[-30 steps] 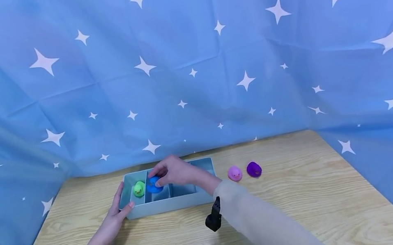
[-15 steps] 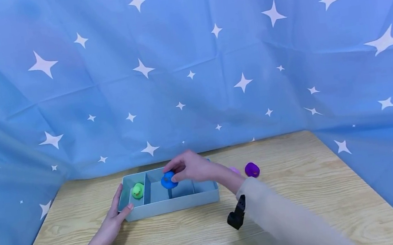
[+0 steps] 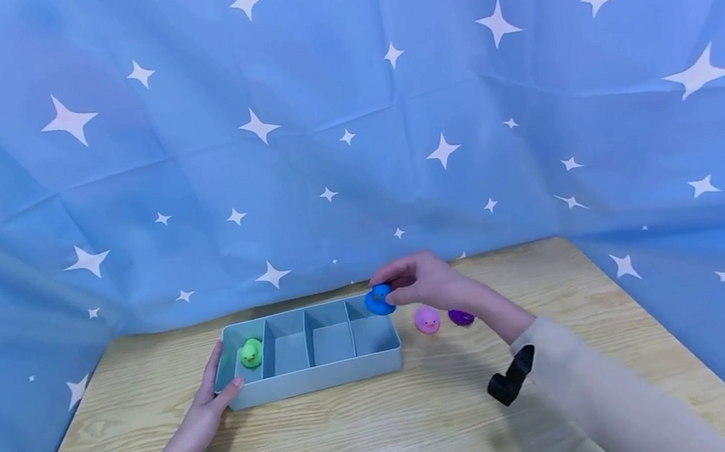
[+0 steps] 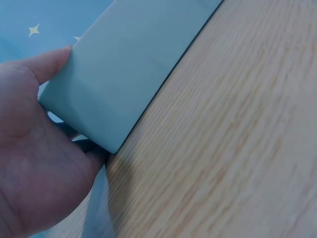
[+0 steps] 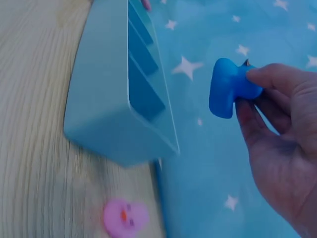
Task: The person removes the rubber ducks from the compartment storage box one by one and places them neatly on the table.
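My right hand (image 3: 435,283) pinches a blue rubber duck (image 5: 232,87) between thumb and fingers. In the head view the duck overlaps the right end of a grey-blue divided box (image 3: 314,377); the right wrist view shows it lifted, apart from the box. The left hand (image 3: 198,415) grips the box's left end, thumb on the front rim and fingers along the far side. A green rubber duck (image 3: 251,353) sits in the leftmost compartment, and the other compartments hold nothing. In the left wrist view the box's plain side wall (image 4: 124,64) fills the middle.
A pink rubber duck (image 3: 427,320) stands on the wooden table (image 3: 336,443) just right of the box. Beside it lies a purple duck (image 3: 461,317), partly hidden behind my right wrist. A blue curtain with white stars (image 3: 325,147) hangs along the table's back and sides.
My right hand has lifted the blue duck out of the second compartment and carried it rightward to the box's right end. The left hand has kept its grip on the box.
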A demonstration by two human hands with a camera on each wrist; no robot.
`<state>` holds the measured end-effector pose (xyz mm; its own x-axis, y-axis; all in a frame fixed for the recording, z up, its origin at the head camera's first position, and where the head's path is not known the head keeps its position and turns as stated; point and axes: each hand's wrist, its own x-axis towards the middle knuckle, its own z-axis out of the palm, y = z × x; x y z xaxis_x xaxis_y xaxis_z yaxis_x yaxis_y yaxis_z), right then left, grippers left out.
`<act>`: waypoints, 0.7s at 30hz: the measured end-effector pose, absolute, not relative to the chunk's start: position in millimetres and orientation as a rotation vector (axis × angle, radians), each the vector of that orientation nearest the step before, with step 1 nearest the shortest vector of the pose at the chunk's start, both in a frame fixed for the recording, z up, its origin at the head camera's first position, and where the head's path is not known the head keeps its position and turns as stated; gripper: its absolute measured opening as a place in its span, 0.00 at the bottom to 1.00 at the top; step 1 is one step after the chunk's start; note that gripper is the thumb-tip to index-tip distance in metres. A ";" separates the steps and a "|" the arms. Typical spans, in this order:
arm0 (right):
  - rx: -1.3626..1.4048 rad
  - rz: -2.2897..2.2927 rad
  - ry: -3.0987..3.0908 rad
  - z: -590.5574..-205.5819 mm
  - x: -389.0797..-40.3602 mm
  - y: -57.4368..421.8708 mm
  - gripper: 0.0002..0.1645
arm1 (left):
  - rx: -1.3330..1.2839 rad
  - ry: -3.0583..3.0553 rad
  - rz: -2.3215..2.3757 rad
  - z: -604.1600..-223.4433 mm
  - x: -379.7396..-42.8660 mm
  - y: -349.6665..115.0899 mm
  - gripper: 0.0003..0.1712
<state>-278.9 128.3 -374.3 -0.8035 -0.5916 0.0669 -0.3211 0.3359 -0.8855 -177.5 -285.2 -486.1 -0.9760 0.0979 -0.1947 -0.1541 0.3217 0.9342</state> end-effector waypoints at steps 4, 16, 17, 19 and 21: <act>-0.812 -1.483 2.363 -375.5 -280.8 149.7 0.19 | -0.038 2.373 1.724 -485.0 -176.5 -285.8 0.49; -0.686 -1.511 2.464 -381.3 -283.4 201.3 0.22 | -0.079 2.357 1.693 -484.2 -176.7 -284.7 0.49; -0.681 -1.520 2.464 -381.9 -283.3 205.9 0.22 | -0.081 2.356 1.689 -483.9 -176.9 -284.6 0.49; -0.672 -1.533 2.472 -383.1 -283.0 215.1 0.22 | -0.082 2.355 1.683 -483.4 -177.5 -284.4 0.49; -0.661 -1.549 2.478 -384.4 -282.1 224.5 0.22 | -0.083 2.356 1.680 -483.0 -177.6 -284.7 0.49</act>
